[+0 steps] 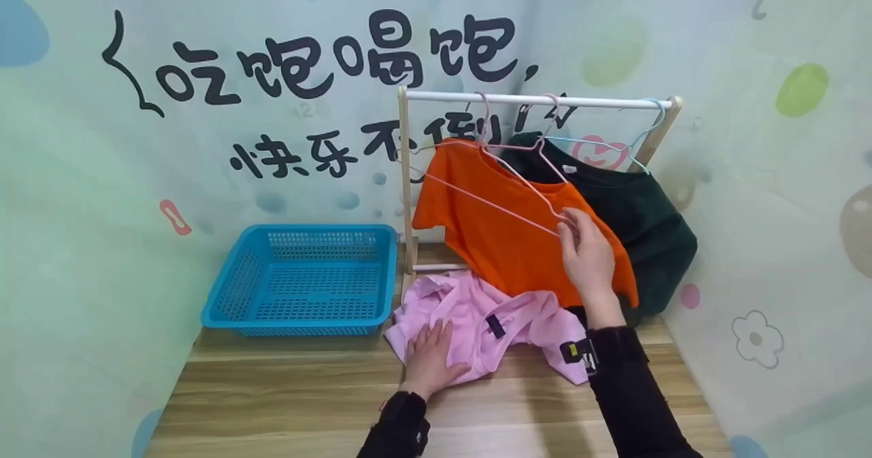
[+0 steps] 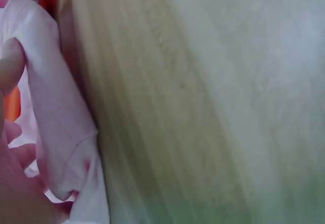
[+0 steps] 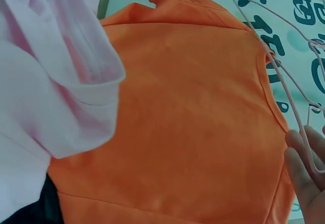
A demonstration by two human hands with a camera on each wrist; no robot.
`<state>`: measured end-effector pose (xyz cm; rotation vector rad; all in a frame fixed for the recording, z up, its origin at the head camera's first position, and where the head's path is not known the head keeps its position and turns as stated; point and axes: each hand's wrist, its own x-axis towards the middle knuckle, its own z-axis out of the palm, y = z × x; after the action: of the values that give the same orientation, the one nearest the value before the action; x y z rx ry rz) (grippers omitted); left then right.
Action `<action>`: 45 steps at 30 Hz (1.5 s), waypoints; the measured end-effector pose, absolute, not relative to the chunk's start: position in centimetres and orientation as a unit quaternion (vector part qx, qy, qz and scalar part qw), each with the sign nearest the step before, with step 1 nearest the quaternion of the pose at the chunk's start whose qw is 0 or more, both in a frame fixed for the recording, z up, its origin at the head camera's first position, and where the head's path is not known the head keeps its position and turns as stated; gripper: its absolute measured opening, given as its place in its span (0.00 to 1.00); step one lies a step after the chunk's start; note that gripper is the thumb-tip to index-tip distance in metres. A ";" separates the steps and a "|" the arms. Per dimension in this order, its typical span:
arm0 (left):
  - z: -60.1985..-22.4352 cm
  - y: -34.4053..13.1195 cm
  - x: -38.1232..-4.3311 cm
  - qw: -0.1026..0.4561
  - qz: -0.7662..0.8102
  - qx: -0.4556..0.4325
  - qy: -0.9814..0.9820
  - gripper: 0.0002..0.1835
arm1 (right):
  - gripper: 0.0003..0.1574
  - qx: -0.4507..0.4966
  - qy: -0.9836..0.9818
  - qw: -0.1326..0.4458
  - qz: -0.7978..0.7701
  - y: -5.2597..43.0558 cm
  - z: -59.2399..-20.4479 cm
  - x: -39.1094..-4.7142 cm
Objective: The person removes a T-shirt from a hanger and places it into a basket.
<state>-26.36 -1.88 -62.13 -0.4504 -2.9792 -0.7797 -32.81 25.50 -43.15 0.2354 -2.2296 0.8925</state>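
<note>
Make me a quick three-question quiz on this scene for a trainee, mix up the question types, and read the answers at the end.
1. Multiple choice: what does the right hand hold?
A) A blue basket
B) A pink hanger
C) A wooden post

2. True or false: in the head view, the orange shirt is in front of part of the dark green shirt.

3. Short answer: which hand rests on the pink garment?

Key: 1. B; 2. True; 3. The left hand.

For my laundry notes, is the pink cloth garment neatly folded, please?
Not folded: the pink cloth garment lies rumpled, in irregular creases, beneath the left hand.
</note>
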 end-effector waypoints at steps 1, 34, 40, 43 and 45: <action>-62.3 -1.8 -26.3 0.010 -0.249 -0.141 -0.958 0.51 | 0.24 0.094 -0.864 0.352 0.348 25.4 -43.4 -32.7; -63.6 -0.8 -26.6 0.049 -0.163 -0.009 -0.985 0.27 | 0.44 0.186 -0.903 0.322 0.214 24.2 -56.2 -28.4; -62.5 -0.8 -27.4 0.037 -0.185 0.006 -0.982 0.19 | 0.45 0.170 -0.922 0.275 0.214 24.4 -56.9 -27.8; -61.4 -0.8 -27.9 0.027 -0.224 0.018 -0.974 0.18 | 0.46 0.165 -0.929 0.252 0.214 24.5 -57.0 -27.7; -60.7 -0.7 -28.3 0.027 -0.258 0.017 -0.966 0.16 | 0.46 0.162 -0.933 0.240 0.216 24.5 -56.9 -27.7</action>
<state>-28.32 -0.67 -60.72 0.0537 -2.9816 -0.7975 -27.67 24.50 -56.95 0.4433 -2.5524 0.5906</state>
